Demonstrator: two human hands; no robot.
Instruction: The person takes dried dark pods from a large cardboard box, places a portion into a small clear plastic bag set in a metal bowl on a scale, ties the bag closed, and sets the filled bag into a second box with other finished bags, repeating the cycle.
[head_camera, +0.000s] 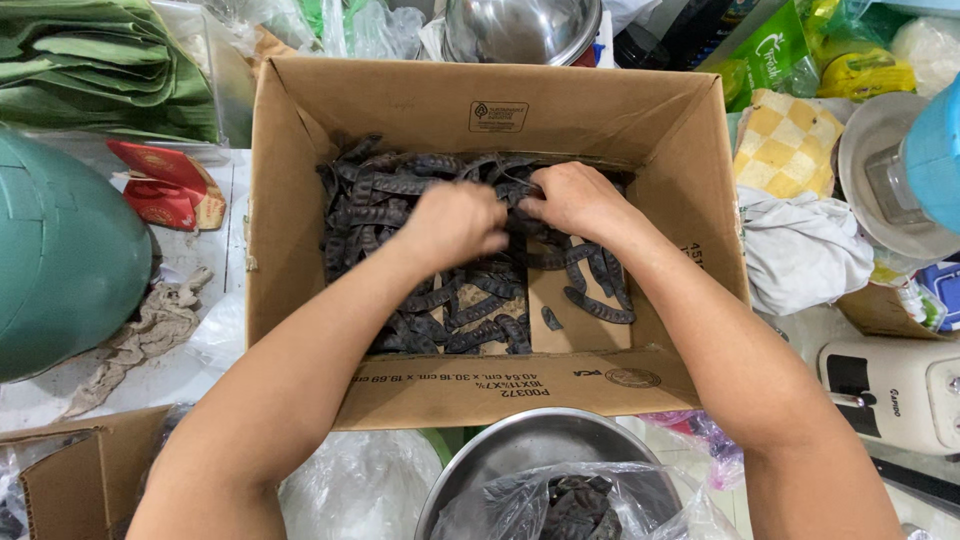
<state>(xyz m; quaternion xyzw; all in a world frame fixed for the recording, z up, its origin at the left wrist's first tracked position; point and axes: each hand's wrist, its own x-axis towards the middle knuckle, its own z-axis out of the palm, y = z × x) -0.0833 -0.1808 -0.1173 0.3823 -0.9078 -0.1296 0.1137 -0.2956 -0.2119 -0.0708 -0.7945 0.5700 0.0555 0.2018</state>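
- Cardboard box (300, 200) holds dark, curved, ridged pods (400, 190);
- left hand (455, 225) curled, blurred, grip unclear;
- right hand (580, 200) pinching pods

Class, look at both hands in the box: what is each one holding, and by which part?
Both hands, left and right, are closed among dark dried pods; the exact grip is hidden.

Brown cardboard box (690, 150) (centre), green printed bag (765, 50) behind right
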